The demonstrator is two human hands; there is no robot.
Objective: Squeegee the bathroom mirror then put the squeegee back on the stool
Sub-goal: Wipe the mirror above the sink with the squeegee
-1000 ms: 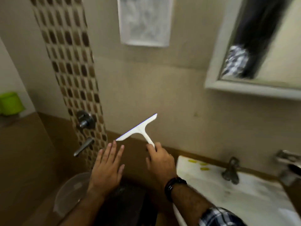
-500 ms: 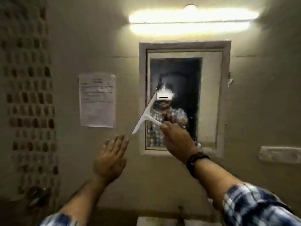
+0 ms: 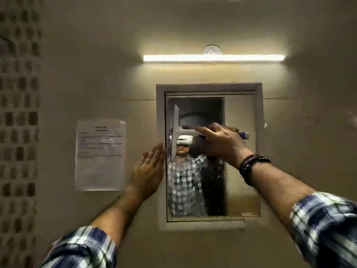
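Observation:
A white squeegee stands with its blade upright against the left side of the framed bathroom mirror. My right hand grips its handle, held level in front of the glass. My left hand is raised flat with fingers together, its fingertips at the mirror frame's left edge, holding nothing. The glass looks wet and streaked and reflects a person in a checked shirt. The stool is out of view.
A printed paper notice is stuck on the wall left of the mirror. A lit tube light runs above it. A strip of brown mosaic tiles covers the far left wall.
My view has risen from the sink area to the mirror. My right hand lifted the squeegee and turned its blade upright onto the glass. My left hand rose to the frame's left edge.

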